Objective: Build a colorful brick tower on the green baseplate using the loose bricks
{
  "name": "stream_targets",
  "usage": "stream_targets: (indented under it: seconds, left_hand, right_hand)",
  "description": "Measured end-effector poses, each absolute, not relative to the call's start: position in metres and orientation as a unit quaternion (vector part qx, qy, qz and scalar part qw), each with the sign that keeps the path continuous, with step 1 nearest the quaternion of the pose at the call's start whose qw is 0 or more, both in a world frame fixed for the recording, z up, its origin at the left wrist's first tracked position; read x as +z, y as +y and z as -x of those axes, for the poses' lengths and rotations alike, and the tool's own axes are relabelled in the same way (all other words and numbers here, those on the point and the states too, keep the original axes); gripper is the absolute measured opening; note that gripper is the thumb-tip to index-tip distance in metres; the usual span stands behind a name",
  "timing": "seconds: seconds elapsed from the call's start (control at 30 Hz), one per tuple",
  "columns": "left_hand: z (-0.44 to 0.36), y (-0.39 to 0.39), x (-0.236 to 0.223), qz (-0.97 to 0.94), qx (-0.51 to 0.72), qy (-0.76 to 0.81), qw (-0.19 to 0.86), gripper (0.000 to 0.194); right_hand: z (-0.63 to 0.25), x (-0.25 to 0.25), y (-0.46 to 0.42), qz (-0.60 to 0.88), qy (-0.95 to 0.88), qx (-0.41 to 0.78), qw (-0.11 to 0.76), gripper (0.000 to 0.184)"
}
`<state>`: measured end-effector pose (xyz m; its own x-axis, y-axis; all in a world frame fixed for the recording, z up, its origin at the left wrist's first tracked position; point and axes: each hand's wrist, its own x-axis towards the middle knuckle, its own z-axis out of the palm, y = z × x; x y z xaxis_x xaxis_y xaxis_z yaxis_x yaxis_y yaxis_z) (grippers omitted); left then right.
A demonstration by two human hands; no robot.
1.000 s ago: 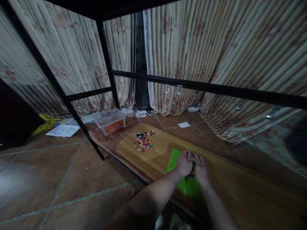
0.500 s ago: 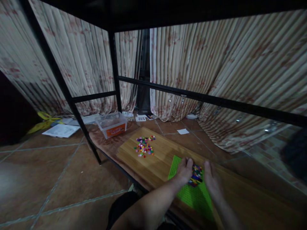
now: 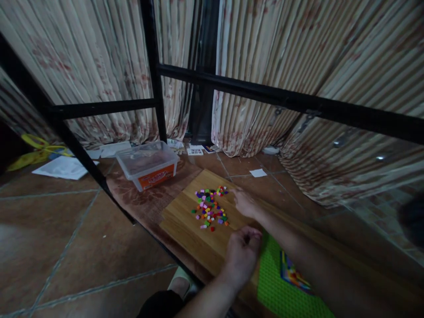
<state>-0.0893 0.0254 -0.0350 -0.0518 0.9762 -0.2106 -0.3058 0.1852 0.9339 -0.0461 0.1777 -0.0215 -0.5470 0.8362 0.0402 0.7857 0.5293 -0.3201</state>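
Note:
Loose small toy bricks [image 3: 212, 207] in many colours lie scattered on the wooden board [image 3: 185, 216]. At the pile's right edge, my right hand [image 3: 245, 204] reaches over the board with fingers stretched towards the bricks; nothing shows in it. My left hand [image 3: 243, 249] is closer to me, its fingers curled in against the thumb. Whatever it may hold is hidden. To the right lies a green studded baseplate [image 3: 274, 278], bearing a multicoloured brick build [image 3: 293, 274] with a blue edge, partly covered by my right forearm.
A clear plastic box [image 3: 149, 165] with an orange label stands on the brown cloth [image 3: 119, 190] beyond the board. Black metal bars [image 3: 232, 84] frame the space before striped curtains [image 3: 251, 53]. Papers [image 3: 258, 172] and a yellow bag [image 3: 33, 154] lie on the tiled floor.
Both hands have left the brick build on the baseplate. My right hand has moved far left to the loose bricks; my left hand has curled beside the baseplate. The view has tilted down.

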Motion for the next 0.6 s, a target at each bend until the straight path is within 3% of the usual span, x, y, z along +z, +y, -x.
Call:
stream_targets:
  seconds: [0.2, 0.43, 0.6]
  left_hand:
    - [0.109, 0.033, -0.019, -0.291, 0.559, 0.448, 0.635, 0.011]
    - [0.095, 0.028, -0.018, -0.278, 0.533, 0.429, 0.674, 0.01]
    - [0.091, 0.026, -0.024, -0.283, 0.519, 0.433, 0.68, 0.012]
  right_hand:
    - [0.049, -0.036, 0.189, 0.443, -0.884, 0.131, 0.072, 0.055]
    - [0.039, -0.031, 0.159, 0.402, -0.894, 0.185, 0.067, 0.042]
    - [0.06, -0.031, 0.169, 0.443, -0.883, 0.124, 0.095, 0.037]
